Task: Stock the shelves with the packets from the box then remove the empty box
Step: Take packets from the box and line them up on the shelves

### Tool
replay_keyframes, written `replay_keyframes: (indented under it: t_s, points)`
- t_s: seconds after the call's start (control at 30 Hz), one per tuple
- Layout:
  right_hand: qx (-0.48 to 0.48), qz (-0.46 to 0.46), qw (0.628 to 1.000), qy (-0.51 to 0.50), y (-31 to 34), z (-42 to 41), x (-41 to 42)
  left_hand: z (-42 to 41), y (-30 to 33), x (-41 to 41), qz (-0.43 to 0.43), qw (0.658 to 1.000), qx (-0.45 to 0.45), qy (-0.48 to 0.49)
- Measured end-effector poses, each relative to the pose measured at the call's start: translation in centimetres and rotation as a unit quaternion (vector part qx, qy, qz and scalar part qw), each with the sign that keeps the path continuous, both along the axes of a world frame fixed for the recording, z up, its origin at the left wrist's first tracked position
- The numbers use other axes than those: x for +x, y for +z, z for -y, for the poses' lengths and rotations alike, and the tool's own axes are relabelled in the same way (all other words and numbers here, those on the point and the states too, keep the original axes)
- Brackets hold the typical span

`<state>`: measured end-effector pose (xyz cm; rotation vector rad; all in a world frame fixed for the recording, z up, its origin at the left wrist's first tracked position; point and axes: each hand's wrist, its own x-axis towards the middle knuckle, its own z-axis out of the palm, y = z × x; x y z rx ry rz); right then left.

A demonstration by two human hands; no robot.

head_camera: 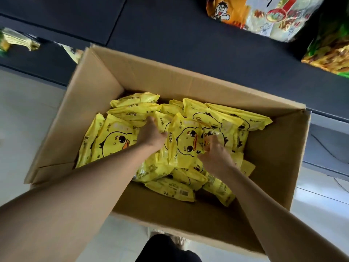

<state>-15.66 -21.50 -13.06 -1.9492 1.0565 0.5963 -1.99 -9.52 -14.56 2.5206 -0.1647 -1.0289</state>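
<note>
Dark shelving [170, 35] across the top of the view, mostly bare on the near tier, with a few large snack bags [264, 14] at the upper right and some yellow-green packs [17, 41] poking out at the far left. Pale floor [28, 114] below and around. Open cardboard box [105, 76] standing on that floor, hard against the shelf front, flaps up, one far corner touching or just beside the shelf edge. Inside, a loose heap of yellow duck-print packets [117, 140], some flat, some on edge, covering most of the bottom but leaving bare cardboard along the near wall. Both bare forearms reaching down into the box. Left hand [152, 134] laid over the middle of the heap, fingers pushed down among the packets and largely hidden, so impossible to say whether closed round one or only pressing. Right hand [214, 152] just beside it, fingers curled and pinching the edge of a centre packet [186, 144] with the duck face up. By the look of things, stocking barely begun or partly through: many packets left in the box, none of this kind visible on the shelf, the box far from empty, its removal a long way off. Next, probably a gathering of several packets between both hands, then a lift to the bare tier.
</note>
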Motion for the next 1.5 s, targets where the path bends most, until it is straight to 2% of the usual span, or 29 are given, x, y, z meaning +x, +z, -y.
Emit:
replay_keyframes:
  t_s: [0.13, 0.3, 0.47, 0.57, 0.7, 0.8, 0.9, 0.97, 1.07, 1.2, 1.33, 1.43, 1.5]
  points:
    - [0.034, 0.01, 0.999, -0.032, -3.3, -0.6, 1.1, 0.2, -2.0, 0.3, 0.006, 0.999, 0.023, 0.036]
    - [0.113, -0.008, 0.981, -0.157, -4.7, -1.2, 2.7, -1.4, -1.8, 0.9, 0.02, 0.999, 0.029, 0.017]
    - [0.146, -0.043, 0.972, -0.176, -3.6, -2.0, 2.3, -3.3, 0.3, 2.0, 0.03, 0.999, -0.001, 0.026]
    - [0.137, -0.028, 0.963, -0.231, -2.6, -2.2, 0.6, -4.3, 1.6, 2.5, 0.04, 0.996, 0.0, 0.074]
    - [0.157, -0.034, 0.952, -0.261, -1.8, -2.4, -1.0, -6.1, 2.2, 1.9, -0.028, 0.982, -0.024, 0.187]
    - [0.143, -0.046, 0.972, -0.18, -1.7, -2.6, -1.8, -7.2, 2.2, 0.6, -0.061, 0.968, -0.013, 0.242]
    - [-0.011, -0.045, 0.997, -0.062, -1.6, -2.6, -1.8, -7.4, 2.0, 0.3, -0.06, 0.96, -0.04, 0.272]
    - [-0.105, -0.008, 0.994, -0.021, -1.3, -2.1, -1.4, -7.1, 2.1, 0.6, -0.055, 0.966, -0.056, 0.246]
    - [-0.154, 0.089, 0.983, 0.046, -1.3, -1.1, -0.1, -6.2, 2.5, 1.8, -0.042, 0.978, -0.077, 0.19]
    - [-0.162, 0.121, 0.947, 0.249, -2.9, -0.4, 2.4, -5.7, 2.9, 3.9, -0.046, 0.981, -0.115, 0.15]
    - [-0.249, 0.108, 0.855, 0.442, -4.3, -0.6, 3.8, -6.7, 3.2, 5.9, -0.094, 0.975, -0.149, 0.134]
    - [-0.218, 0.066, 0.839, 0.495, -4.4, -1.0, 4.0, -7.7, 3.0, 6.1, -0.127, 0.976, -0.123, 0.128]
    - [-0.231, 0.037, 0.821, 0.52, -4.2, -0.9, 4.2, -8.1, 2.4, 5.3, -0.132, 0.987, -0.069, 0.065]
